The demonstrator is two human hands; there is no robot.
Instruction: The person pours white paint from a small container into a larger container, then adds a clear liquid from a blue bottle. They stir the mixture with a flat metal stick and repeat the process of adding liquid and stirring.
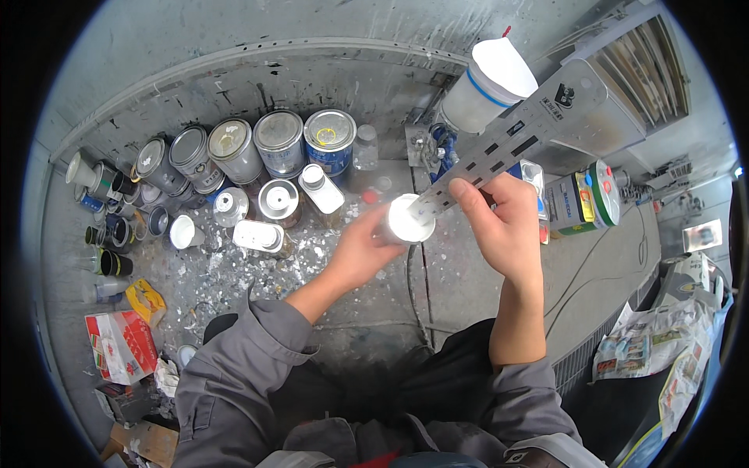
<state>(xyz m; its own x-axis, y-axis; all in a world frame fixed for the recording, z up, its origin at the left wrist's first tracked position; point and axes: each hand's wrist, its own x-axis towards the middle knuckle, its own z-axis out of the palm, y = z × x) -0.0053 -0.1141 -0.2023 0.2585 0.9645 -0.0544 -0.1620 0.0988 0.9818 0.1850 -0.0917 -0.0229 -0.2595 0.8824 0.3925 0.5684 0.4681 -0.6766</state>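
My left hand (365,248) is wrapped round the side of a cup (384,227) with white paint (412,228) in it. Between the thumb and fingers of my right hand (499,222) is a long flat mixing ruler (507,129), pale with dark marks. It slants from the upper right down to the cup, and its lower end dips into the white paint. How deep the end reaches is hidden by the paint.
Lidded paint cans (278,134) line the back wall, with white-topped bottles (321,191) before them. A spray gun (445,148) with a white cup (477,93) stands behind the ruler. Rectangular tins (577,201) sit at right. Used cups (117,232) crowd the left side.
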